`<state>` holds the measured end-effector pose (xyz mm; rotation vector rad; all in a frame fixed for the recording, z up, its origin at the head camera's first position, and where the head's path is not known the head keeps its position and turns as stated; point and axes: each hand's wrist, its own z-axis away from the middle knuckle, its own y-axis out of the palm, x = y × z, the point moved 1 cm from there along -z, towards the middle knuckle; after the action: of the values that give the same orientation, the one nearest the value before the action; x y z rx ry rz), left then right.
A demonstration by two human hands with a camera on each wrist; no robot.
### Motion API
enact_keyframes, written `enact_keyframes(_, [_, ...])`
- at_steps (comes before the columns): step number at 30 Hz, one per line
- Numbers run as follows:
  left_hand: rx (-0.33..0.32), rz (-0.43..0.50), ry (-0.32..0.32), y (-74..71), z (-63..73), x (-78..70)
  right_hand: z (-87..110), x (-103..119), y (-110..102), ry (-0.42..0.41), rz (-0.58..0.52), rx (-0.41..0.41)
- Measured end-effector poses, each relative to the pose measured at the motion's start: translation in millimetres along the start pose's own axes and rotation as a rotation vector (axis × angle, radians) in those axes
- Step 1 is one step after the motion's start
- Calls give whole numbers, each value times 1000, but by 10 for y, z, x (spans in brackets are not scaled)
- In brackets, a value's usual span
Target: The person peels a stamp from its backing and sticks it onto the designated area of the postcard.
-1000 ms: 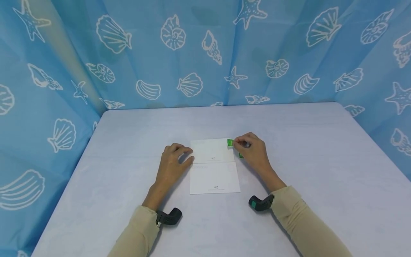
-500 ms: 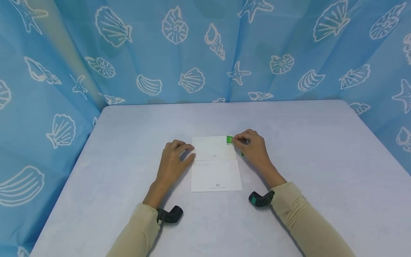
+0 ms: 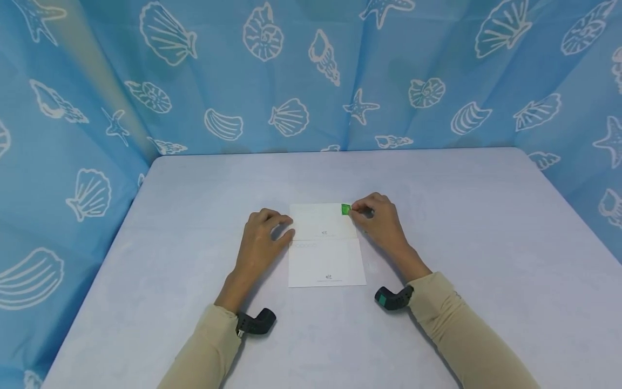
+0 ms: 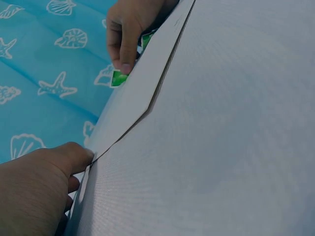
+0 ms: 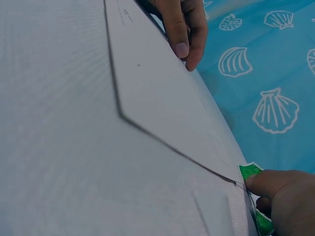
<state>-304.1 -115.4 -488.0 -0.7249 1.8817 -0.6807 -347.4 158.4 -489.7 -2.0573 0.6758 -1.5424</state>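
Observation:
Two white postcards lie edge to edge on the table, an upper one (image 3: 315, 219) and a lower one (image 3: 325, 263), with small print and faint code boxes. My right hand (image 3: 383, 220) pinches a green stamp (image 3: 345, 209) between thumb and index finger at the upper postcard's top right corner. In the right wrist view the thumb presses near the stamp's (image 5: 249, 170) edge. My left hand (image 3: 264, 237) rests at the left edge of the postcards, thumb and index finger apart and touching near where they meet. Another green stamp (image 5: 264, 223) lies partly hidden beneath my right hand.
The white-covered table (image 3: 218, 189) reaches back to a blue curtain (image 3: 311, 75) with shell and starfish prints. A black wrist camera (image 3: 256, 322) sits on the left wrist and another black camera (image 3: 393, 298) on the right.
The stamp has shifted slightly left and lies flatter on the postcard's corner, the right fingers still on it. The left hand keeps its place. The head view has tilted a little.

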Motion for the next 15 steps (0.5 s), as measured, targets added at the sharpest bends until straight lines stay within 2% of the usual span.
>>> enact_keyframes(11, [21,2,-24,7,-9,10,20,35,-5,-13,46,8])
enact_keyframes(15, [13,12,-13,2,2,8,28,30,-3,-39,35,-6])
